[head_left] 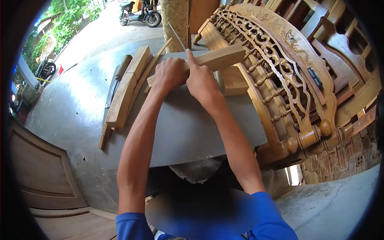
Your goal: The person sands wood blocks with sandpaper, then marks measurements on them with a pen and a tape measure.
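Over the grey tabletop (184,132), my left hand (170,74) is wrapped round a pale wooden block (222,57), near the block's left end. My right hand (202,80) is closed beside it, gripping a thin metal tool (177,37), with the index finger stretched along it. The tool points up and away, and its handle is hidden in the hand. The block lies slanted, its right end rising toward the carved furniture. Left of my hands lie long wooden pieces (124,94) and a saw-like blade with a wooden handle (124,67).
Carved wooden furniture panels (276,64) stand close on the right. A woven post (175,24) rises at the table's far edge. Another wooden block (233,80) sits under the held one. Wooden panels (40,168) lie at lower left; a motorbike (142,14) stands far behind.
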`<state>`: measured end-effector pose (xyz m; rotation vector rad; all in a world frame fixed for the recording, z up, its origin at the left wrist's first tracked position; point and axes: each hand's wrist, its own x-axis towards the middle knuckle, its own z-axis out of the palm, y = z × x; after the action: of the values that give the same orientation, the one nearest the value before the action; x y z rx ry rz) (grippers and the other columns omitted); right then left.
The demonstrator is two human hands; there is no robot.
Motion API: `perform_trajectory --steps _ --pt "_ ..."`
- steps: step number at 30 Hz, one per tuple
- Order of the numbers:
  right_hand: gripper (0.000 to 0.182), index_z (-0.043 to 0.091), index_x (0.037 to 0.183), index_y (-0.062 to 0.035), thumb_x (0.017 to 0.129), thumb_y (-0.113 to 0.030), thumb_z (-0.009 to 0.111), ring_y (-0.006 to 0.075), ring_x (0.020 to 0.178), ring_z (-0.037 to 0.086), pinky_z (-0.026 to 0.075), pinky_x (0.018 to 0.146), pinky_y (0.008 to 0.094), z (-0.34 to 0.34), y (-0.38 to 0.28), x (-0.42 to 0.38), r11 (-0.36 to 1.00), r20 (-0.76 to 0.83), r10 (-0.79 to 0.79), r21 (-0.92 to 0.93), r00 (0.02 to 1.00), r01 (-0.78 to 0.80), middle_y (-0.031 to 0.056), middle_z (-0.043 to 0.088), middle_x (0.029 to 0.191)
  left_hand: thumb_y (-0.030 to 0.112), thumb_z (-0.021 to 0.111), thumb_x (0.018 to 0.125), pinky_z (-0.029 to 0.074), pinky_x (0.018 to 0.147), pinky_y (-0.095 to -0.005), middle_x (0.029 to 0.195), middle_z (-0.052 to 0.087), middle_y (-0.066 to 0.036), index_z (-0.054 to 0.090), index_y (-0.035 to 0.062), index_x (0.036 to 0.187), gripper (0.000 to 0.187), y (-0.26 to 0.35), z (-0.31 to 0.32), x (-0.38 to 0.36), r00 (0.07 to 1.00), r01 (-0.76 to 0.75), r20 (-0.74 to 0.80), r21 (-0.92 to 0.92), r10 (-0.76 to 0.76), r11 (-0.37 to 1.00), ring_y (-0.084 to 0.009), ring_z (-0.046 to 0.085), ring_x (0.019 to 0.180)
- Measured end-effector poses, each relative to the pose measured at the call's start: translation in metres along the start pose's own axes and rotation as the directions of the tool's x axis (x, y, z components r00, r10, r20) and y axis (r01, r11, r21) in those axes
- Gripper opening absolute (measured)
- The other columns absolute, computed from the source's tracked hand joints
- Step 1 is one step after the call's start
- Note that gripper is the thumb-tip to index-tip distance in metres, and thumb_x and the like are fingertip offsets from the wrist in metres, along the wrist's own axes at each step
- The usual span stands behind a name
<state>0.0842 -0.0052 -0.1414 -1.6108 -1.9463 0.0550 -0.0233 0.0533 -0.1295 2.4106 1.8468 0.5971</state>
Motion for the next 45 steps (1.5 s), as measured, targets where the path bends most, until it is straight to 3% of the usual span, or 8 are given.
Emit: perform_trajectory --steps 6,9,19,26,32,38,41,45 --pt "0.076 0.013 0.140 -0.0197 0.075 0.006 0.042 0.0438 0.061 0.055 0.043 0.061 0.0508 -0.077 -0.010 -0.145 0.957 0.315 0.285 -0.039 0.905 -0.288 0.0253 0.054 0.059 0.033 0.080 0.048 0.049 0.070 -0.0372 0.078 0.064 -0.015 0.066 0.0045 0.083 0.047 0.002 -0.008 -0.007 0.996 -0.084 0.015 -0.056 0.085 0.995 -0.0293 0.063 0.075" --pt "0.077 0.009 0.140 -0.0173 0.074 0.007 0.041 0.0436 0.057 0.054 0.041 0.060 0.0515 -0.088 -0.015 -0.151 0.937 0.369 0.325 0.000 0.871 -0.350 0.0245 0.052 0.055 0.031 0.080 0.048 0.049 0.070 -0.0368 0.076 0.064 -0.015 0.067 0.0040 0.083 0.046 0.007 -0.011 -0.014 0.994 -0.099 0.039 -0.088 0.103 0.991 -0.0291 0.063 0.074" --pt "0.080 0.007 0.140 -0.0130 0.073 0.004 0.045 0.0403 0.058 0.057 0.046 0.060 0.0492 -0.081 -0.014 -0.162 0.961 0.351 0.238 -0.220 0.906 -0.167 0.0219 0.056 0.060 0.031 0.078 0.049 0.047 0.072 -0.0373 0.080 0.063 -0.018 0.065 0.0001 0.086 0.050 0.005 -0.010 -0.015 0.992 -0.092 0.075 -0.115 0.101 0.989 -0.0302 0.061 0.076" --pt "0.068 0.013 0.138 -0.0040 0.078 -0.001 0.045 0.0388 0.068 0.061 0.051 0.062 0.0458 -0.032 -0.007 -0.068 0.982 0.166 0.066 -0.185 0.984 -0.034 0.0237 0.060 0.069 0.037 0.076 0.052 0.048 0.069 -0.0392 0.078 0.063 -0.018 0.064 0.0010 0.080 0.047 0.004 0.003 -0.015 0.994 -0.111 -0.014 -0.024 0.111 0.994 -0.0316 0.062 0.074" --pt "0.067 0.018 0.138 -0.0093 0.076 0.003 0.040 0.0447 0.073 0.057 0.046 0.069 0.0505 -0.023 0.003 -0.035 0.997 0.106 0.067 -0.040 0.992 -0.063 0.0305 0.057 0.074 0.032 0.080 0.049 0.050 0.066 -0.0380 0.072 0.064 -0.015 0.066 0.0042 0.080 0.045 0.004 0.002 -0.012 0.996 -0.084 -0.022 0.021 0.084 0.996 -0.0291 0.064 0.068" --pt "0.073 0.014 0.139 -0.0083 0.074 0.003 0.047 0.0402 0.070 0.060 0.049 0.062 0.0464 -0.066 -0.020 -0.126 0.949 0.340 0.303 -0.190 0.891 -0.250 0.0259 0.059 0.071 0.026 0.077 0.052 0.051 0.062 -0.0364 0.071 0.063 -0.016 0.064 0.0053 0.077 0.035 0.004 0.009 -0.018 0.977 -0.153 -0.144 0.041 0.157 0.987 -0.0293 0.064 0.067" --pt "0.072 0.015 0.139 -0.0086 0.075 0.003 0.046 0.0395 0.067 0.060 0.049 0.062 0.0464 -0.043 -0.008 -0.099 0.980 0.207 0.152 -0.159 0.966 -0.120 0.0244 0.059 0.070 0.035 0.075 0.055 0.050 0.064 -0.0395 0.069 0.063 -0.015 0.062 0.0056 0.082 0.042 0.005 0.012 -0.021 0.977 -0.156 -0.140 0.052 0.162 0.986 -0.0313 0.063 0.067" --pt "0.069 0.017 0.138 -0.0106 0.077 0.003 0.045 0.0393 0.065 0.059 0.049 0.059 0.0464 -0.007 0.000 -0.029 0.998 -0.042 0.016 -0.062 0.999 -0.018 0.0237 0.058 0.068 0.019 0.071 0.055 0.052 0.061 -0.0366 0.070 0.063 -0.015 0.062 0.0053 0.079 0.029 0.011 0.006 -0.024 0.975 -0.136 -0.170 0.050 0.143 0.989 -0.0297 0.064 0.067"
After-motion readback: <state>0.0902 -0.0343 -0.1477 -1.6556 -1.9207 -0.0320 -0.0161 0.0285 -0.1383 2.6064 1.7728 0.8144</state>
